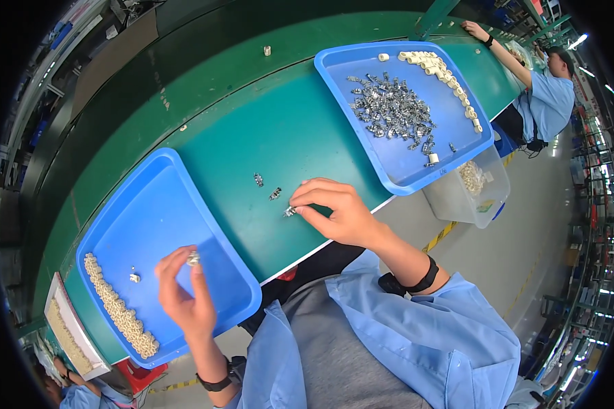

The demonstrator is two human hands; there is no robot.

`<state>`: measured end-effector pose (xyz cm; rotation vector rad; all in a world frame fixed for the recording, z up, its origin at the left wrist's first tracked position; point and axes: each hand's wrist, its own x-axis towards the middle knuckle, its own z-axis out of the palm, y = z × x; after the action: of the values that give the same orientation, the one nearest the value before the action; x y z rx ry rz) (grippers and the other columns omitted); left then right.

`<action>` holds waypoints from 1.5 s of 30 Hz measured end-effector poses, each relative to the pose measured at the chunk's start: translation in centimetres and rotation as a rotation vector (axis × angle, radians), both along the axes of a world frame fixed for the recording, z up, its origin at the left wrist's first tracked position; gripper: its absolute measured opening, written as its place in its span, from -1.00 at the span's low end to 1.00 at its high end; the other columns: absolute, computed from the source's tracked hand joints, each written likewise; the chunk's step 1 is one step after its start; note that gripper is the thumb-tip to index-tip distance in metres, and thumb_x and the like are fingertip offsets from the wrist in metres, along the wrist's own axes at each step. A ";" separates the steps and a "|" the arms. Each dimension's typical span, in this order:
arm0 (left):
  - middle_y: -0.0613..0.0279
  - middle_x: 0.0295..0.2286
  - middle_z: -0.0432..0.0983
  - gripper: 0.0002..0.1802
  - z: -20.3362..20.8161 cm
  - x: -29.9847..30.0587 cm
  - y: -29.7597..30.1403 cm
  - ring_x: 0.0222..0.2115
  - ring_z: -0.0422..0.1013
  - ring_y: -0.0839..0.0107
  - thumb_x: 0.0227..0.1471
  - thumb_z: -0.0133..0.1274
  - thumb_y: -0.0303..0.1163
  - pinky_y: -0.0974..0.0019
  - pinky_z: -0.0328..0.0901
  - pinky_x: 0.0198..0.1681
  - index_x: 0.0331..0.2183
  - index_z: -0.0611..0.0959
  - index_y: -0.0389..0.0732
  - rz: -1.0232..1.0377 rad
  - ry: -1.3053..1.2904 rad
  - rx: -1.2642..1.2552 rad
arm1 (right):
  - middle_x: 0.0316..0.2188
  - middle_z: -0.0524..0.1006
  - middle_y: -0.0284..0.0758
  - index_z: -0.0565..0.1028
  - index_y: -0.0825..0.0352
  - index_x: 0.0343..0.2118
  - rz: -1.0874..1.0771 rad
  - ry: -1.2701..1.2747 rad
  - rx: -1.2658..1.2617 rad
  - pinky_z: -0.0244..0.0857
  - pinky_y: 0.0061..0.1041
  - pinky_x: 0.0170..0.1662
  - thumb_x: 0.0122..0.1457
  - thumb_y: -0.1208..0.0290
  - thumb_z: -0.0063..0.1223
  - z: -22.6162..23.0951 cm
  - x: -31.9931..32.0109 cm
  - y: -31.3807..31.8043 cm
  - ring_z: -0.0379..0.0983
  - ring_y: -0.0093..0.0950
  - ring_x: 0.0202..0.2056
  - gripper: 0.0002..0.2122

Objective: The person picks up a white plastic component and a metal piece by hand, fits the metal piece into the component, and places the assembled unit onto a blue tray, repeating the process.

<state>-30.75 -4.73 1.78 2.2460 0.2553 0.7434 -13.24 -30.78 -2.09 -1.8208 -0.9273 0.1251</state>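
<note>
left hand (189,300) at 8 o'clock: fingers pinching a pale piece (193,258) | right hand (344,215), dead centre: pinching a metal bit (290,212) | looks done: cream row (118,305), 8 o'clock tray (150,211) | seemingly loads to go: metal heap (392,109), 1 o'clock tray (390,160)

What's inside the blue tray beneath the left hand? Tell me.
Inside the blue tray: cream pieces massed along its left edge, and one lone piece apart. The left hand covers part of the tray's floor; anything there can't be seen.
</note>
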 end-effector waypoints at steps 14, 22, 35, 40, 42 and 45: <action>-0.01 -0.14 0.49 -0.75 1.3 0.8 -6.7 -0.21 0.52 0.27 0.30 0.00 -0.52 0.22 0.42 -0.08 -0.04 0.58 -0.42 -0.370 -0.162 -0.790 | -0.33 0.67 -0.18 0.69 0.43 -0.27 0.213 0.142 0.318 0.52 -0.29 0.02 0.07 0.71 0.32 8.5 -1.1 1.3 0.63 -0.35 -0.25 -0.85; -0.02 -0.22 0.51 -0.72 2.2 -0.4 -6.3 -0.28 0.55 0.25 0.30 0.05 -0.47 0.21 0.44 -0.14 -0.03 0.57 -0.44 -0.500 -0.128 -1.074 | -0.38 0.63 -0.24 0.69 0.43 -0.27 0.392 -0.141 0.299 0.57 -0.28 -0.09 0.04 0.66 0.36 11.3 -1.1 1.9 0.60 -0.35 -0.38 -0.83; -0.09 -0.23 0.54 -0.74 3.0 -0.7 -6.7 -0.33 0.57 0.23 0.32 0.06 -0.42 0.23 0.49 -0.23 -0.07 0.57 -0.44 -0.555 -0.162 -1.156 | -0.42 0.57 -0.29 0.66 0.43 -0.33 0.520 -0.320 0.246 0.59 -0.31 -0.17 -0.03 0.66 0.32 13.0 -1.5 3.3 0.54 -0.35 -0.45 -0.84; -0.08 -0.23 0.54 -0.74 3.0 -0.7 -6.7 -0.32 0.57 0.23 0.32 0.06 -0.44 0.22 0.49 -0.22 -0.08 0.57 -0.44 -0.553 -0.139 -1.148 | -0.43 0.57 -0.29 0.65 0.43 -0.35 0.501 -0.350 0.229 0.59 -0.31 -0.17 -0.03 0.65 0.33 13.0 -1.6 3.1 0.53 -0.35 -0.45 -0.85; -0.07 -0.23 0.54 -0.75 2.9 -0.7 -6.7 -0.31 0.57 0.23 0.32 0.07 -0.44 0.21 0.49 -0.21 -0.08 0.57 -0.44 -0.546 -0.128 -1.131 | -0.43 0.56 -0.30 0.65 0.43 -0.34 0.493 -0.335 0.216 0.60 -0.30 -0.18 -0.03 0.64 0.34 13.1 -1.8 3.1 0.52 -0.35 -0.46 -0.84; -0.07 -0.23 0.55 -0.76 3.0 -0.5 -6.8 -0.31 0.57 0.23 0.29 0.09 -0.47 0.20 0.49 -0.20 -0.09 0.57 -0.44 -0.546 -0.126 -1.160 | -0.44 0.55 -0.31 0.65 0.43 -0.33 0.491 -0.339 0.197 0.59 -0.31 -0.19 -0.02 0.62 0.35 13.0 -1.9 3.0 0.52 -0.35 -0.46 -0.84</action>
<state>-31.28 -11.54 4.74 1.0693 -0.0181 0.2841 -15.19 -27.77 10.86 -1.4261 -1.5613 0.0268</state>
